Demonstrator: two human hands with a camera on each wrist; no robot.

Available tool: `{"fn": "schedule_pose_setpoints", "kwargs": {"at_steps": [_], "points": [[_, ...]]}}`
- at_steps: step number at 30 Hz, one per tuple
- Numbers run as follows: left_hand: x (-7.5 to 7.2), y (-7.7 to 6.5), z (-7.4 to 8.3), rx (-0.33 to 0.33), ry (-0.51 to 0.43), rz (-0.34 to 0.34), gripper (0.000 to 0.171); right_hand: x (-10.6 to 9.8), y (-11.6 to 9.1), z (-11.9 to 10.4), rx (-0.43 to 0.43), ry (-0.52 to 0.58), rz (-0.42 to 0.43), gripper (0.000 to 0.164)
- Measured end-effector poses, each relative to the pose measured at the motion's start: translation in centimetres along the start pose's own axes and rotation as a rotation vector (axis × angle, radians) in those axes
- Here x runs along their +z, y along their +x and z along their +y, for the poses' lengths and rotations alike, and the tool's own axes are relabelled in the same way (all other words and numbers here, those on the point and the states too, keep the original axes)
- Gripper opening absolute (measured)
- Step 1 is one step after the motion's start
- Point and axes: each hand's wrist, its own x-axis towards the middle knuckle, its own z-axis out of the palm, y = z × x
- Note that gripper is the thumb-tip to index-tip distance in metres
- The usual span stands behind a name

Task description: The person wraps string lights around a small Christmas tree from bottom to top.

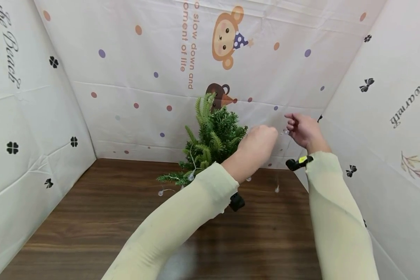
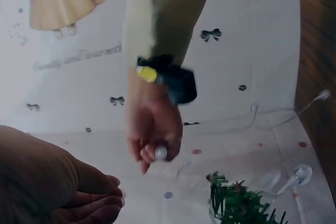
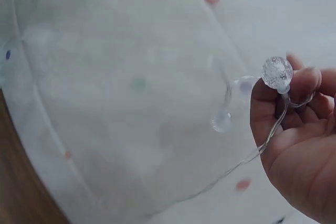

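My right hand [image 1: 305, 131] pinches the clear string lights, with one round bulb [image 3: 276, 73] at the fingertips and wire looped over the fingers. A second bulb [image 3: 221, 123] dangles beside that hand, and wire runs down and left from it. My left hand [image 1: 259, 140] is raised at the right of a small artificial Christmas tree [image 1: 204, 146]. Its thumb and fingers come together, seemingly on the string's thin wire, which is hard to make out there. More bulbs [image 1: 191, 177] hang on the tree's lower left; the left forearm hides its base.
The tree stands on a dark wooden table [image 1: 73, 210]. White patterned cloth [image 1: 126, 77] encloses the back and both sides. One loose bulb [image 1: 277, 189] hangs low between the hands and the table. Each wrist carries a black camera [image 1: 294, 164].
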Motion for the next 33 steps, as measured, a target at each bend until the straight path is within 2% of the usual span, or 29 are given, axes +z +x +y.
{"fn": "schedule_pose_setpoints", "kwargs": {"at_steps": [3,5,11,13,15,19,23,29,33], "points": [[-1.2,-0.5,-0.9,0.036,-0.025,0.025,0.022,2.2,0.7,-2.0,-0.024,-0.046,0.024,0.033],[-2.4,-1.0,-1.7,0.064,-0.059,0.060,0.023,3.4,1.1,-3.2,-0.035,-0.033,0.026,0.032],[-6.2,-3.3,-4.8,0.144,-0.336,0.233,0.025,6.4,1.9,-6.0,-0.065,-0.037,0.043,0.031],[-7.2,-3.9,-6.2,0.181,-0.404,0.296,0.023,7.2,2.1,-6.8,-0.074,-0.067,0.050,0.031],[-8.1,-4.3,-7.7,0.182,-0.462,0.332,0.021,7.9,2.1,-7.5,-0.086,-0.102,0.055,0.034],[-9.5,-4.6,-11.0,0.120,-0.551,0.374,0.020,9.6,2.2,-8.6,-0.113,-0.180,0.061,0.039],[-9.9,-4.1,-14.4,0.043,-0.595,0.410,0.021,11.6,2.3,-9.3,-0.130,-0.269,0.054,0.040],[-9.0,-2.7,-19.1,-0.079,-0.560,0.490,0.023,15.2,2.5,-9.0,-0.138,-0.438,-0.015,0.038],[-7.7,-1.6,-21.3,-0.136,-0.540,0.471,0.026,17.2,2.6,-8.7,-0.116,-0.552,-0.085,0.039]]}}
